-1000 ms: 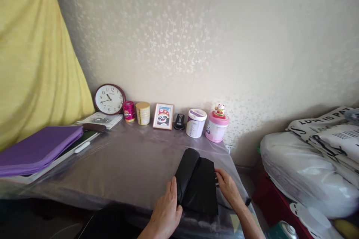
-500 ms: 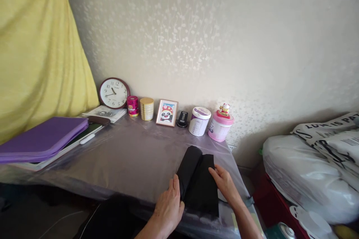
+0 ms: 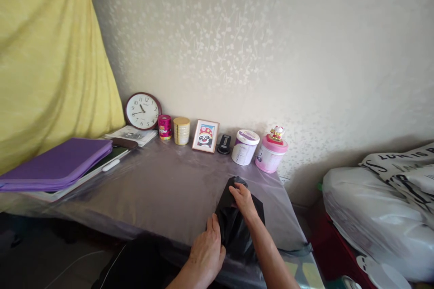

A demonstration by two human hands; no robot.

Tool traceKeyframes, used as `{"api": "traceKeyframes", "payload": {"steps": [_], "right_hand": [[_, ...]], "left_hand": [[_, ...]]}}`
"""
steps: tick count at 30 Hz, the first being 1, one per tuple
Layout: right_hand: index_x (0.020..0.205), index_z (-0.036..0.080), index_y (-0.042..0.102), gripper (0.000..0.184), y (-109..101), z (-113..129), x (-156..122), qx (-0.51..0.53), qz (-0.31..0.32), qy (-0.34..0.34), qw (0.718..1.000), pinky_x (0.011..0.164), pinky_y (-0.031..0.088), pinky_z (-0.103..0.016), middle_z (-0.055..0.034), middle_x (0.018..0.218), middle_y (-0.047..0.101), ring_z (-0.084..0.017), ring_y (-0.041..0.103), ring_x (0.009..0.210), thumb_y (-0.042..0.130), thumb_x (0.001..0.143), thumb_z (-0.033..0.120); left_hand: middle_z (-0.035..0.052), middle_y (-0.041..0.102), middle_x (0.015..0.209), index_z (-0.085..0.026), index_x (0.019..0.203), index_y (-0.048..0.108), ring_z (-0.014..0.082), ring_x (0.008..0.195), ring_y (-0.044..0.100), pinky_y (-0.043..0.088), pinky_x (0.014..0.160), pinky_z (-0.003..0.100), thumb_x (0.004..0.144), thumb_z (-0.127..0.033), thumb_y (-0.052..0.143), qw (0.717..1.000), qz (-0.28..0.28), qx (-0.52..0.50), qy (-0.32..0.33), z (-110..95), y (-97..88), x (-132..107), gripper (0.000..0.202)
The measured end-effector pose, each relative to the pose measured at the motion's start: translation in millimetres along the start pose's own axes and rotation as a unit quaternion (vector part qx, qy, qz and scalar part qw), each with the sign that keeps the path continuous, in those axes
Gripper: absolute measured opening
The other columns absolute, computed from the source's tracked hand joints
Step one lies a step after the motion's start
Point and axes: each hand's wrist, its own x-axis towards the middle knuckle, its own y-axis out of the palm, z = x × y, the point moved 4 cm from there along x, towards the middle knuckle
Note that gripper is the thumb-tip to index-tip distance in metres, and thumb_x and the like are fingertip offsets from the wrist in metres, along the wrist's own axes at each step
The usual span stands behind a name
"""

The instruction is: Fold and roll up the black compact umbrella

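A roll of black plastic bags (image 3: 237,230) lies at the near right edge of the table, its thin film creased and partly loosened from the roll. My left hand (image 3: 207,246) holds the lower left side of the roll, thumb and fingers closed round its edge. Over the upper part, my right hand (image 3: 242,198) is closed on the black film, which bunches under the fingers. My right forearm crosses the loose sheet and hides some of it.
A plastic-covered table (image 3: 152,189) carries a purple folder (image 3: 57,162), a clock (image 3: 143,110), a pink tin (image 3: 164,127), a yellow canister (image 3: 181,131), a panda picture frame (image 3: 205,136), a white tub (image 3: 244,148) and a pink tub (image 3: 270,154). Stuffed bags (image 3: 376,216) stand right of the table.
My right hand has moved from the loose sheet's right edge up and left onto the roll's upper part. The film, flat before, is now crumpled. My left hand keeps its hold.
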Motion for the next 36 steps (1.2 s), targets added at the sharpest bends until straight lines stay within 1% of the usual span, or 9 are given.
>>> {"api": "traceKeyframes", "payload": {"steps": [10, 15, 18, 21, 23, 26, 28, 31, 36], "right_hand": [[0.108, 0.017, 0.044, 0.032, 11, -11, 4, -0.078, 0.035, -0.046, 0.995, 0.052, 0.052, -0.024, -0.0005, 0.07, 0.066, -0.015, 0.066, 0.061, 0.047, 0.082, 0.035], [0.104, 0.017, 0.047, 0.03, 17, -9, 1, -0.122, 0.053, -0.094, 0.987, 0.055, 0.051, -0.025, -0.0024, 0.075, 0.069, -0.015, 0.067, 0.065, 0.043, 0.083, 0.039], [0.103, 0.018, 0.05, 0.027, 18, -9, -1, -0.147, 0.058, -0.1, 0.982, 0.057, 0.05, -0.025, -0.0035, 0.081, 0.07, -0.014, 0.067, 0.067, 0.041, 0.083, 0.036], [0.1, 0.019, 0.053, 0.024, 18, -6, -3, -0.182, 0.057, -0.116, 0.975, 0.061, 0.049, -0.025, -0.0025, 0.083, 0.071, -0.014, 0.067, 0.068, 0.041, 0.084, 0.033], [0.097, 0.02, 0.055, 0.022, 19, -1, -7, -0.208, 0.058, -0.137, 0.967, 0.064, 0.049, -0.026, -0.0014, 0.082, 0.071, -0.013, 0.066, 0.068, 0.04, 0.084, 0.03], [0.097, 0.022, 0.059, 0.022, 20, 6, -15, -0.244, 0.062, -0.175, 0.952, 0.068, 0.048, -0.026, -0.0001, 0.082, 0.071, -0.014, 0.065, 0.071, 0.041, 0.085, 0.026], [0.098, 0.023, 0.06, 0.023, 21, 10, -23, -0.263, 0.062, -0.201, 0.942, 0.072, 0.048, -0.027, -0.0001, 0.083, 0.071, -0.015, 0.065, 0.076, 0.041, 0.085, 0.025], [0.097, 0.024, 0.064, 0.023, 22, 12, -39, -0.29, 0.069, -0.262, 0.918, 0.077, 0.048, -0.028, -0.002, 0.087, 0.07, -0.016, 0.063, 0.082, 0.044, 0.087, 0.026], [0.099, 0.022, 0.066, 0.025, 19, 7, -53, -0.298, 0.095, -0.385, 0.868, 0.09, 0.045, -0.031, -0.0047, 0.096, 0.069, -0.017, 0.056, 0.104, 0.042, 0.09, 0.023]], "left_hand": [[0.0199, 0.043, 0.132, -0.006, 0.135, 0.028, 0.0241, 0.096, 0.061, 0.046, 0.08, 0.03, 0.074, -0.012, 0.042, 1.0, -0.013, -0.005, 0.011, 4, -2.2, -3, 0.062], [0.0137, 0.056, 0.115, -0.011, 0.127, 0.036, 0.0231, 0.098, 0.06, 0.046, 0.08, 0.03, 0.082, -0.028, 0.044, 0.998, -0.046, -0.026, 0.045, 17, -16.5, -11, 0.049], [0.0114, 0.058, 0.107, -0.013, 0.114, 0.046, 0.0219, 0.096, 0.059, 0.047, 0.08, 0.031, 0.084, -0.033, 0.042, 0.993, -0.103, -0.02, 0.052, 18, -31.3, -15, 0.036], [0.0099, 0.058, 0.106, -0.017, 0.102, 0.052, 0.0217, 0.098, 0.058, 0.046, 0.084, 0.035, 0.086, -0.027, 0.038, 0.979, -0.18, 0.007, 0.098, 7, -36.6, -14, 0.024], [0.01, 0.055, 0.116, -0.018, 0.107, 0.052, 0.0228, 0.104, 0.055, 0.045, 0.089, 0.039, 0.085, -0.024, 0.04, 0.966, -0.212, 0.023, 0.144, 0, -29.0, -10, 0.026], [0.0108, 0.042, 0.135, -0.018, 0.13, 0.037, 0.0263, 0.123, 0.042, 0.04, 0.099, 0.044, 0.079, -0.02, 0.048, 0.949, -0.245, 0.04, 0.192, -5, -7.0, -2, 0.052], [0.011, 0.038, 0.139, -0.018, 0.135, 0.03, 0.0275, 0.127, 0.037, 0.04, 0.1, 0.046, 0.076, -0.015, 0.049, 0.951, -0.246, 0.05, 0.181, -2, 9.0, 4, 0.062], [0.0108, 0.039, 0.139, -0.017, 0.133, 0.035, 0.0284, 0.128, 0.037, 0.041, 0.099, 0.047, 0.075, -0.008, 0.046, 0.955, -0.241, 0.061, 0.159, 1, 25.7, 9, 0.06], [0.0124, 0.04, 0.139, -0.011, 0.135, 0.032, 0.0271, 0.124, 0.042, 0.044, 0.098, 0.042, 0.073, -0.001, 0.045, 0.959, -0.244, 0.073, 0.123, 2, 33.8, 11, 0.064]]}}
